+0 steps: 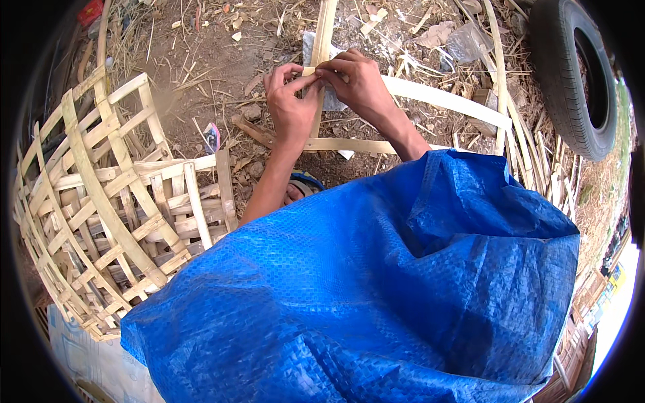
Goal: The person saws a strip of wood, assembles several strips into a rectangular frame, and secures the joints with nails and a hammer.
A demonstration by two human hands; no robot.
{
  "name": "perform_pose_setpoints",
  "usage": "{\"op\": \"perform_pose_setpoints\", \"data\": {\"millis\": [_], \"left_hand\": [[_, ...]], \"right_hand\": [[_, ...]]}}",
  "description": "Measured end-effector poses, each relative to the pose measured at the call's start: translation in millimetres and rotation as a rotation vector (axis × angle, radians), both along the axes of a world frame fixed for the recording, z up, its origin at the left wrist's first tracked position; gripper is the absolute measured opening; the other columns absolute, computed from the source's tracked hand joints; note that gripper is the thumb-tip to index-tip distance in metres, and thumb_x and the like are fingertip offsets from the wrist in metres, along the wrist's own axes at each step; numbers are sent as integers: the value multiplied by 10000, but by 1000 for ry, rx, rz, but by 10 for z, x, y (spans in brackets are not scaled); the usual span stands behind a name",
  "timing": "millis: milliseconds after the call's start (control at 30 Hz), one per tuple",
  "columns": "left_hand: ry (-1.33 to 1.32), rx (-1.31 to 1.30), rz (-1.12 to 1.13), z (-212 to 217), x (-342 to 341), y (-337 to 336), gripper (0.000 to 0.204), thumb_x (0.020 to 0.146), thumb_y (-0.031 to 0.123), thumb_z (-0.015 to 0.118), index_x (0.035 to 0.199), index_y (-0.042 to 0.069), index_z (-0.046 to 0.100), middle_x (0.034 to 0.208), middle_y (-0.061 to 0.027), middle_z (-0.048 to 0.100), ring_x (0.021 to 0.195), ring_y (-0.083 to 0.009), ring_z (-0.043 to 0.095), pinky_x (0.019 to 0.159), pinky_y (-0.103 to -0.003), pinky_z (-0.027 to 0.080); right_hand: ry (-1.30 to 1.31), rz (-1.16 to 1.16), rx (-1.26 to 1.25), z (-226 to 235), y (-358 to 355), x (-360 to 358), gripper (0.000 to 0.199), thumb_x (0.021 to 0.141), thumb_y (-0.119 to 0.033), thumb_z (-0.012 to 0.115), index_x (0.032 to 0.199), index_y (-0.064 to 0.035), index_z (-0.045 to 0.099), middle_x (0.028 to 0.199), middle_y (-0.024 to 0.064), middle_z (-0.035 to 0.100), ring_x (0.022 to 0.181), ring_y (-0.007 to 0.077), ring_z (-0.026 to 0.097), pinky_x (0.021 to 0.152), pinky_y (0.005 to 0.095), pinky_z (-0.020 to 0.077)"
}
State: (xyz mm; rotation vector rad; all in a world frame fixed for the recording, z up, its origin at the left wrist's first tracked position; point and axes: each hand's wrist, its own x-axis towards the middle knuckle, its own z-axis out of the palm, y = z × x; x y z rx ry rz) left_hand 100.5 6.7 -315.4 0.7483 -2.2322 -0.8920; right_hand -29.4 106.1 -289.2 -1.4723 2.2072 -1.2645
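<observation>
Bamboo is the material in hand: I see my left hand (290, 101) and right hand (356, 84) pinched together on the crossing of an upright bamboo strip (324, 33) and a curved bamboo strip (443, 99), above the bare soil. Both grips are closed on that joint. Risk, as I judge it: the bent strip could spring loose if either pinch slackens, and raw split edges may cut fingertips. The blue tarp (376, 282) hides my lap; the woven bamboo basket (114, 201) lies well apart, left.

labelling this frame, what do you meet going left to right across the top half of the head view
woven bamboo basket → left hand → right hand, both pinching bamboo strips where they cross → black tyre
</observation>
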Motion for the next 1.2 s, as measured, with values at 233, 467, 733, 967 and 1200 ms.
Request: {"op": "perform_pose_setpoints", "data": {"millis": [233,467,733,967,1200], "left_hand": [[-30,47,109,-35,55,49,175,806,207,833,941,98,808,1051,-36,672,1014,-238,589,892,-380,472],[-28,75,130,-46,-4,79,164,815,215,833,943,114,811,1035,-10,678,1018,-217,589,907,-363,461],[-83,202,151,-81,-19,78,171,807,258,852,931,148,813,1173,-30,617,1150,-257,503,814,-348,525],[-32,306,155,-115,5,66,163,783,251,856,898,146,809,1083,-26,650,1113,-267,500,989,-418,410],[-28,234,164,-81,-28,120,148,790,227,850,898,137,806,1069,-43,663,1080,-269,510,970,-411,419]], "right_hand": [[-221,-248,40,650,436,66,377,867,-356,797,1011,-10,759,789,99,714,747,189,666,663,320,530],[-82,-428,1017,805,2392,235,321,930,-341,721,958,-24,756,708,70,682,602,146,602,609,304,502],[-74,-503,1047,626,2761,305,341,959,-355,676,988,-22,741,715,72,674,618,146,597,609,311,489],[-99,-510,1039,628,2846,296,361,984,-367,636,1013,-19,728,720,75,667,633,146,592,608,317,478],[-142,-544,975,1127,2873,192,382,1009,-379,596,1039,-17,714,726,77,660,647,146,587,608,324,467]]}}
